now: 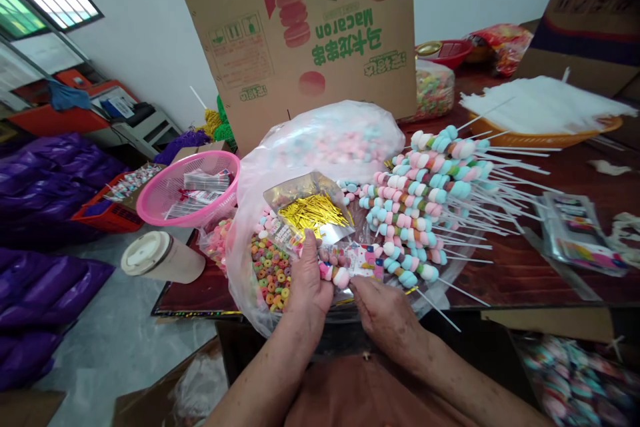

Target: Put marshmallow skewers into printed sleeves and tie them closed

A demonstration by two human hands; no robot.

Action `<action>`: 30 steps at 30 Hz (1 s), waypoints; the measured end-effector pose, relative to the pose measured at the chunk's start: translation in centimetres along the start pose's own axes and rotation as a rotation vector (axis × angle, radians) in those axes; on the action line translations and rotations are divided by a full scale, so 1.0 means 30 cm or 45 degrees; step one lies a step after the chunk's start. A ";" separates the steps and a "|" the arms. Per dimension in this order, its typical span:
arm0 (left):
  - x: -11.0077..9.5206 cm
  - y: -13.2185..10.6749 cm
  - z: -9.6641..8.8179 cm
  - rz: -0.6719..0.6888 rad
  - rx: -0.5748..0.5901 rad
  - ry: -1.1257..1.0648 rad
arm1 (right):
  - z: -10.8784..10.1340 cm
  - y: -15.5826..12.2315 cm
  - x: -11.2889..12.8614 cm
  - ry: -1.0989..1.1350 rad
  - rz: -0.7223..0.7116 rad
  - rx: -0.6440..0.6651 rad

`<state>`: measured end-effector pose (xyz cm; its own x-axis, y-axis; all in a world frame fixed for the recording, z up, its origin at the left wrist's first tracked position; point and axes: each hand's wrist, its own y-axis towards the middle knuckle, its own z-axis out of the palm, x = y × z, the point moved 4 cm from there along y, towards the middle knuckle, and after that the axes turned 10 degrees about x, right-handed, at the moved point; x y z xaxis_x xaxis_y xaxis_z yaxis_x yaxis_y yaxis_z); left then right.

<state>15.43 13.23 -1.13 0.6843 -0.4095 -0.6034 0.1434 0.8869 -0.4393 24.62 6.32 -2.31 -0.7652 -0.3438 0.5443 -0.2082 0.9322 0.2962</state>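
Wooden table (525, 274) holds skewers (425, 200); left hand (307, 287) and right hand (385, 314) grip one packet (357, 259).

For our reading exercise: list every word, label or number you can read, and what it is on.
"Macaron": on the box, upside down.
Other box print, green characters included: too blurred.
Print on the packet in the left hand: too small.
Labels on basket packets: too small.

On my feed, the big cardboard box (295, 34) at the back of the worktop (520, 277) carries the word "Macaron" in green, printed upside down. The green Chinese characters below it I cannot make out. Its handling symbols and the candy packet (363, 259) carry print too small to read.
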 end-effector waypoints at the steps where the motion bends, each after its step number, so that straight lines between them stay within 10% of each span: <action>1: 0.009 -0.001 -0.001 -0.005 -0.002 -0.008 | 0.006 0.006 0.001 0.123 0.031 0.035; 16: 0.134 -0.009 -0.084 -0.155 0.063 0.006 | 0.075 0.019 -0.051 0.498 0.189 0.049; 25: -0.055 0.044 -0.054 0.048 0.035 -0.141 | 0.054 0.019 -0.018 0.553 0.112 0.231; 30: 0.070 0.029 -0.057 -0.132 -0.003 -0.138 | 0.098 -0.030 -0.059 0.417 0.083 0.106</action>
<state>15.77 12.78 -3.93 0.7392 -0.4729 -0.4795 0.2155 0.8406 -0.4969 24.37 6.43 -5.84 -0.5450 -0.2887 0.7872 -0.2247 0.9548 0.1946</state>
